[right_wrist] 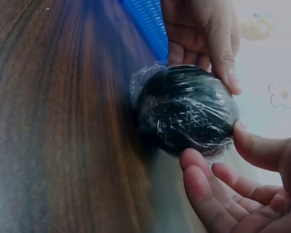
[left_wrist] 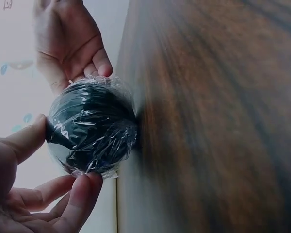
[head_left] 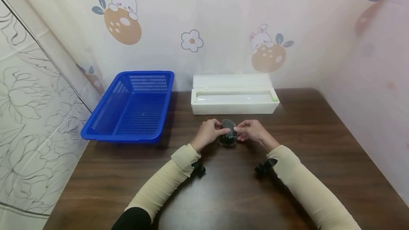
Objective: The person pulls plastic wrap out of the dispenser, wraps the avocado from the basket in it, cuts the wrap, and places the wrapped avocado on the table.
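A dark green, rounded object (head_left: 228, 138) wrapped in clear plastic film lies on the brown table, between both hands. In the left wrist view, the wrapped object (left_wrist: 94, 128) has shiny wrinkles across its film, and loose film edges stick out. My left hand (head_left: 207, 132) holds its left side with thumb and fingertips. From the other side, my right hand (head_left: 254, 131) pinches it, the thumb on top and fingers lower down in the right wrist view. What kind of thing is under the film I cannot tell.
Behind the hands stands a white cling film box (head_left: 234, 107) with its lid up and a roll inside. A blue plastic basket (head_left: 166, 116) stands at the left. Patterned curtains (head_left: 223, 17) hang along the table's back and sides.
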`<state>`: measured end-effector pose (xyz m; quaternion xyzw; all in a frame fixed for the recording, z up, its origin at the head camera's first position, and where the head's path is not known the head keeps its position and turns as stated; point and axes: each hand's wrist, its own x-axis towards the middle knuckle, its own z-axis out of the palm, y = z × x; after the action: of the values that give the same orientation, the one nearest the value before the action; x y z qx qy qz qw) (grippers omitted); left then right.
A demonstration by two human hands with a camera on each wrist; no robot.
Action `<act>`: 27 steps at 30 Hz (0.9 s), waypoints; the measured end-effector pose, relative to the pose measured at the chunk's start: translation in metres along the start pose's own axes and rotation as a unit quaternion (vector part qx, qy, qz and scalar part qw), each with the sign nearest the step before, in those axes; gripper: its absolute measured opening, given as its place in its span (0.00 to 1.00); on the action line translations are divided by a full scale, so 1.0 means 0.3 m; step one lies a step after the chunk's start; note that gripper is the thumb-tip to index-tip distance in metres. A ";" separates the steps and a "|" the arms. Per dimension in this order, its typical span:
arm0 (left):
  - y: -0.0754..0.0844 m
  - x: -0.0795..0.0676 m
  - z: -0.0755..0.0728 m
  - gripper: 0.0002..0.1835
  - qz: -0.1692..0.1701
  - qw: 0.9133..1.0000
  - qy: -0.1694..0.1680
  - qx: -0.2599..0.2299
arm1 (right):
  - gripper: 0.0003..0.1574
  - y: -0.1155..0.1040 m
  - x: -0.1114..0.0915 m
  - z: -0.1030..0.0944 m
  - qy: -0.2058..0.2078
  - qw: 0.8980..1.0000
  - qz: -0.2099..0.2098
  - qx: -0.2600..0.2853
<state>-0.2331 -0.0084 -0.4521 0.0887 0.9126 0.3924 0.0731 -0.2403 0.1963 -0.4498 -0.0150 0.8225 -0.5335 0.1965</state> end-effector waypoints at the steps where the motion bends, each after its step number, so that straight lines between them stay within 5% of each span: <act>1: 0.003 0.001 -0.002 0.28 0.000 1.000 0.001 0.004 | 0.25 -0.001 0.001 -0.002 -0.003 1.000 0.004 0.005; 14: -0.020 0.007 -0.002 0.31 -0.035 0.999 -0.010 -0.028 | 0.28 0.008 -0.013 -0.001 0.001 1.000 -0.002 -0.026; 27: -0.017 -0.007 -0.020 0.24 -0.027 0.998 -0.016 -0.057 | 0.28 0.010 -0.025 -0.002 0.009 1.000 -0.020 -0.003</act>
<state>-0.2327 -0.0167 -0.4516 0.0655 0.8894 0.4404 0.1033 -0.2332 0.1999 -0.4499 -0.0272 0.8254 -0.5348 0.1788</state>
